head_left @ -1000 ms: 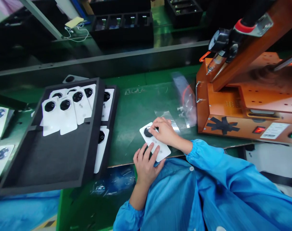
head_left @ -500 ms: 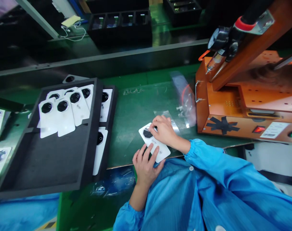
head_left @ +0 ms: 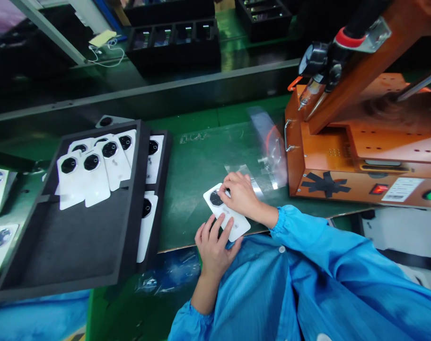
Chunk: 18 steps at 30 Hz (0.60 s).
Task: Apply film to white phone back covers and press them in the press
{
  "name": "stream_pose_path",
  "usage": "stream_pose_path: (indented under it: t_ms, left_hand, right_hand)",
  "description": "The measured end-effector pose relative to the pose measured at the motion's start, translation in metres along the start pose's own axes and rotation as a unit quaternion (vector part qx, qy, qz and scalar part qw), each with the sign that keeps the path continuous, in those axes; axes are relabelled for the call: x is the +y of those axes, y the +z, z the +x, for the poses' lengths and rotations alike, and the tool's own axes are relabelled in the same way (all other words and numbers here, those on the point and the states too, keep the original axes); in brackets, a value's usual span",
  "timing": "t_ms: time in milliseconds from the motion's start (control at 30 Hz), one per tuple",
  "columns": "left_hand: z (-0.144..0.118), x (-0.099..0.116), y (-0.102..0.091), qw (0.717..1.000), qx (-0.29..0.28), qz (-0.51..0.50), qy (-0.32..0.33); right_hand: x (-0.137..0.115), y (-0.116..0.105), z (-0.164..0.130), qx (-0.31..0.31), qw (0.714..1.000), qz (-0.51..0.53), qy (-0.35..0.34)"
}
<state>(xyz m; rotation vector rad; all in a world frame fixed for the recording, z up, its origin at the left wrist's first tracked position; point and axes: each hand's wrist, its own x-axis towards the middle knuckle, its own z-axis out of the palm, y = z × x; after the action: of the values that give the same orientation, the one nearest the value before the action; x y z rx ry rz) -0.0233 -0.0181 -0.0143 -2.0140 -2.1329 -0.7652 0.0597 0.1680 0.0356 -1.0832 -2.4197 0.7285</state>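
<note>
A white phone back cover [head_left: 238, 225] with a black octagonal camera plate [head_left: 216, 198] lies slanted on the green work surface, close to its front edge. My left hand [head_left: 215, 244] holds the cover's lower part, fingertips on its face and left side, thumb at the bottom edge. Over the camera plate, my right hand [head_left: 241, 193] has its thumb and fingers pinched together. Whatever is between those fingertips is too small to make out. Beside the right hand, a clear film piece [head_left: 250, 177] lies flat.
A black foam tray [head_left: 76, 246] with several white covers [head_left: 96, 182] sits left, overlapping another tray [head_left: 165, 156]. To the right stands an orange press machine [head_left: 343, 161] with a pressure gauge [head_left: 312, 59]. Clear plastic bags [head_left: 270, 147] lie before it. A black rail [head_left: 201, 90] runs behind.
The view has shifted slightly. Both hands stay on the same cover, and my right fingertips remain pinched at the camera plate with hardly any movement.
</note>
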Motion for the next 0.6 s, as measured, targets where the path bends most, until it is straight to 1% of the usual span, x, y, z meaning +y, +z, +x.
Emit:
stream_pose_path:
  t_ms: [100,233,367,467,533,600]
  left_hand:
    - [0.000,0.000,-0.001,1.000,-0.001,0.000,0.001]
    - [0.001,0.000,-0.003,1.000,-0.001,0.003,0.005]
    - [0.003,0.001,-0.002,1.000,0.016,0.001,0.011]
    - [0.003,0.002,-0.001,1.000,0.021,-0.001,0.015]
    - [0.003,0.003,-0.001,1.000,0.019,-0.003,0.012]
    - [0.004,0.003,-0.004,1.000,0.005,-0.005,0.006]
  right_hand:
    - [0.000,0.000,-0.001,0.008,1.000,-0.017,-0.017]
    - [-0.001,-0.003,-0.005,0.020,0.997,-0.064,-0.044]
    - [-0.002,-0.003,-0.006,0.021,0.991,-0.114,-0.063]
    - [-0.003,-0.004,-0.006,0.028,0.990,-0.121,-0.067]
    - [-0.005,-0.012,-0.009,0.045,0.990,-0.113,-0.067]
    - [-0.008,-0.027,-0.019,0.045,0.990,-0.106,-0.082]
